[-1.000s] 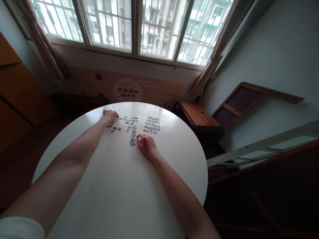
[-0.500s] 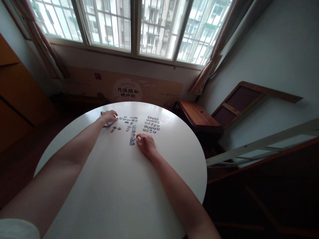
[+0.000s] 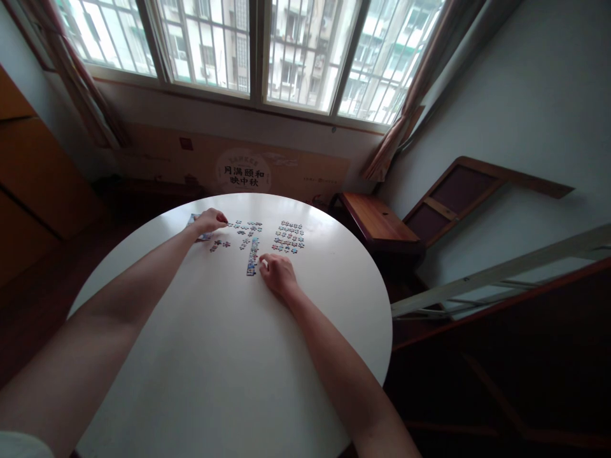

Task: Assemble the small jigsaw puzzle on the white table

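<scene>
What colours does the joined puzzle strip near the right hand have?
The strip is multicoloured, with much blue; head view shows it.

Daylight from the window [image 3: 214, 48] (partly washed out) glazed the tabletop [image 3: 214, 331]; the lower right seemed nearly black.

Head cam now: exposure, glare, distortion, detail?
Head view: windows bright and partly washed out, room dim; head view: pale sheen near the far edge of the white table; head view: wide-angle distortion, outer window frames leaning; head view: loose puzzle pieces too small to make out their printing.
</scene>
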`<state>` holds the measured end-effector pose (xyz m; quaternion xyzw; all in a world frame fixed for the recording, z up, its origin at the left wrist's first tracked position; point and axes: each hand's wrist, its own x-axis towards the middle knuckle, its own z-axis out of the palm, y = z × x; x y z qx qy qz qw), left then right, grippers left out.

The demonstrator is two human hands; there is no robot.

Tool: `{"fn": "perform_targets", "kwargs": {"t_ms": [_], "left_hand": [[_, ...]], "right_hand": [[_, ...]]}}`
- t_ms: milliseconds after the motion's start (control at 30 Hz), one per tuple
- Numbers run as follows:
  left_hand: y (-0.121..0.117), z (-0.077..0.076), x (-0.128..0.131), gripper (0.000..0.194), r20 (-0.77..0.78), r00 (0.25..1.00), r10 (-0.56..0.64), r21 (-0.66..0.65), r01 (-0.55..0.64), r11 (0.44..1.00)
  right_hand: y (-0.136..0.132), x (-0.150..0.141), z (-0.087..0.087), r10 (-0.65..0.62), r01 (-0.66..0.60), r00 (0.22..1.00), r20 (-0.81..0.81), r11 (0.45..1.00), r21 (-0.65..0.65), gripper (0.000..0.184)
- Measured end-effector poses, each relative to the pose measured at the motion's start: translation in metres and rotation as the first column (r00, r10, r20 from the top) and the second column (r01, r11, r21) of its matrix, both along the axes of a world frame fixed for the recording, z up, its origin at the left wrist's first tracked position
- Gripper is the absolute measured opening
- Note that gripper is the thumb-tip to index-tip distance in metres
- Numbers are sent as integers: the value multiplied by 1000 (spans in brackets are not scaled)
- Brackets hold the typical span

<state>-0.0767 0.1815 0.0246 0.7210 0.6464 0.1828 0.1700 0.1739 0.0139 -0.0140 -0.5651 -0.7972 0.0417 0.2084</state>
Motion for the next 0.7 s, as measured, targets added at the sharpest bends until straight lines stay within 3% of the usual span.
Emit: {"fn": "perform_targets", "kwargs": {"t_ms": [100, 133, 200, 267, 467, 567, 700], "left_hand": [[-16, 0, 11, 31, 91, 995, -31, 59, 26, 998], [-25, 0, 16, 30, 194, 979, -67, 100, 48, 994], [-47, -2, 28, 29, 373, 917, -140, 123, 100, 987], [-74, -4, 40, 33, 510, 849, -140, 100, 103, 990], [-146, -17, 66, 39, 734, 665, -140, 37, 166, 985], [-162, -25, 70, 41, 777, 617, -121, 50, 131, 990], [-164, -30, 68, 42, 775, 610, -166, 92, 150, 984]], "right_hand": [[0, 0, 0, 2, -2, 1000, -12, 1000, -13, 26], [0, 0, 0, 4, -4, 1000, -21, 1000, -19, 26], [0, 2, 1, 13, -15, 998, -60, 1000, -26, 27], [1, 4, 2, 24, -25, 990, -141, 1000, -9, 29], [0, 8, 4, 195, -149, 914, -356, 977, 154, 30], [-3, 6, 5, 277, -230, 885, -374, 959, 167, 29], [-6, 0, 5, 310, -265, 882, -355, 949, 171, 24]]}}
